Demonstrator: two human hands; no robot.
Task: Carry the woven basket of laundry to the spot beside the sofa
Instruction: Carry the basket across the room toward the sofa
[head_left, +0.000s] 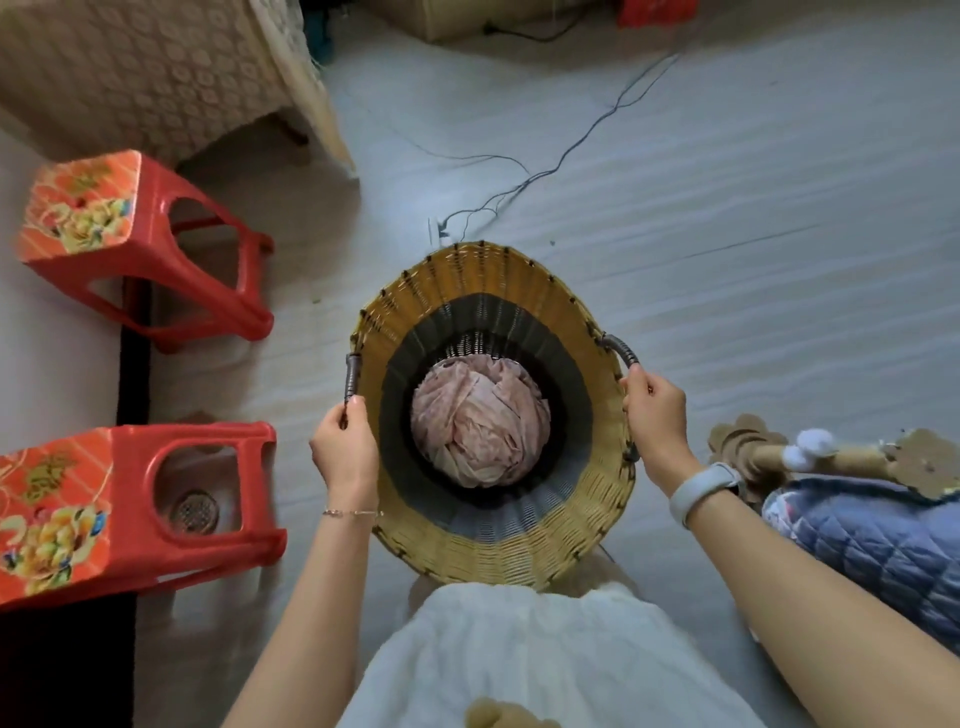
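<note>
With the left hand (344, 448) and right hand (655, 410) each clenched on a handle, the basket (493, 540) of laundry (480, 423) hangs centre-frame, and the loose cable (566, 156) at 12 o'clock could trip the person.

One basket (519, 545) with two handles, one bundle of laundry (480, 428) inside. Two red stools (150, 244) (both flower-printed on top). Two hands: left hand (345, 449), right hand (657, 415).

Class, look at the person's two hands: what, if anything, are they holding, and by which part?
Both hold the woven basket by its two side handles: left hand on the left handle, right hand on the right handle.
</note>
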